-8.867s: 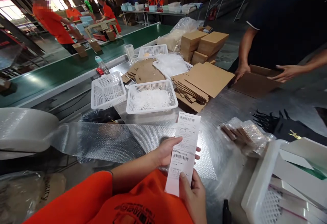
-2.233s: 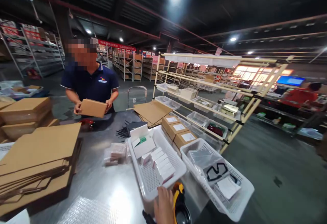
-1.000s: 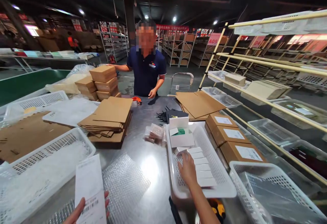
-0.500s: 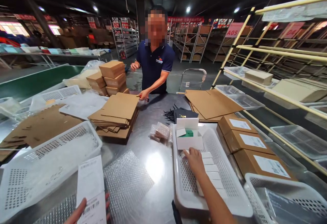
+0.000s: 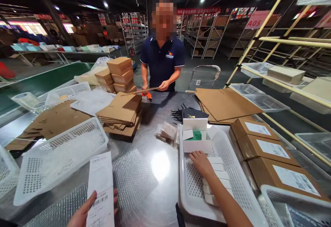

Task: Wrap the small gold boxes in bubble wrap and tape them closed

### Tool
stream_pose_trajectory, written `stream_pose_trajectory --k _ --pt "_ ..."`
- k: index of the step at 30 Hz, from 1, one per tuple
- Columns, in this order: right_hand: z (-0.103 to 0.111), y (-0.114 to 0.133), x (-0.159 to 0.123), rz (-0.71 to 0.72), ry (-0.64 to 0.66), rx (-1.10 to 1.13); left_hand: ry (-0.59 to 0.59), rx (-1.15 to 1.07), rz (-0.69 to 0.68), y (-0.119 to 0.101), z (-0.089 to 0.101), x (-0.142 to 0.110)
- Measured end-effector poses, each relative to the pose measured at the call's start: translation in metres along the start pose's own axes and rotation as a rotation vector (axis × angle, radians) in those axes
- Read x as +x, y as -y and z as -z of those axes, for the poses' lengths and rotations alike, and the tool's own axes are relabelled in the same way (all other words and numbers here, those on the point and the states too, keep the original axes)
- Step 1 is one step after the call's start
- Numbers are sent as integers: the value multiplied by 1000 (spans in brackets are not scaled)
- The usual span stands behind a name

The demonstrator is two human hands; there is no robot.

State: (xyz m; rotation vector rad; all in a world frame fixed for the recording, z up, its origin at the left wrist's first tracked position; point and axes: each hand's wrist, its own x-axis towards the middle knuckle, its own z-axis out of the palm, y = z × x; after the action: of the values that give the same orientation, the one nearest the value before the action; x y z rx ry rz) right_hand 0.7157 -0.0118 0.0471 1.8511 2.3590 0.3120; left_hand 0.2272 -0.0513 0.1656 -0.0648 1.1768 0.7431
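Observation:
My left hand (image 5: 82,213) grips a long white printed slip (image 5: 101,185) with barcodes, low at the front left over a sheet of bubble wrap (image 5: 129,182). My right hand (image 5: 203,163) reaches into a white perforated basket (image 5: 190,199) and rests, fingers curled, on a row of small white boxes (image 5: 216,178). Whether it grips one I cannot tell. A larger white box with a green item (image 5: 196,137) stands at the basket's far end.
Across the steel table a person in a dark polo (image 5: 162,61) handles flat cardboard. Stacks of flat cartons (image 5: 122,115), taped labelled boxes (image 5: 261,147), more white baskets (image 5: 59,158), a green conveyor (image 5: 38,82) at left and shelving (image 5: 284,68) at right surround me.
My right hand has slid a little further along the row of small boxes in the basket. The view has dropped slightly. The person opposite has lifted a flat cardboard piece with both hands.

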Motion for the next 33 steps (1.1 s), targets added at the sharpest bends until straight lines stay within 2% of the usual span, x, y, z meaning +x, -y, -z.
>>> stream_pose_trajectory --k 5,10,13,19,25,27,30,32,33 --pt "13 -8 17 83 101 9 -9 1 -63 0 -6 0" --pt "14 -12 16 67 118 16 -40 -21 -90 -3 1 -2" --pt "8 -17 2 25 88 23 -71 -31 -106 -3 9 -6" --pt "-4 -29 -20 -12 -111 40 -84 -50 -78 -5 10 -14" --pt "1 -23 -8 -26 -55 58 -97 -68 -102 -1 9 -12" --pt "7 -24 -5 -99 -135 118 -83 -69 -67 3 10 -10" --pt "19 -37 2 -433 -269 131 -91 -61 -34 7 5 -7" --pt "27 -49 11 -647 -199 137 -104 -60 -54 9 0 -5" --pt "30 -55 15 -699 -127 166 -103 -60 -64 10 -3 -4"
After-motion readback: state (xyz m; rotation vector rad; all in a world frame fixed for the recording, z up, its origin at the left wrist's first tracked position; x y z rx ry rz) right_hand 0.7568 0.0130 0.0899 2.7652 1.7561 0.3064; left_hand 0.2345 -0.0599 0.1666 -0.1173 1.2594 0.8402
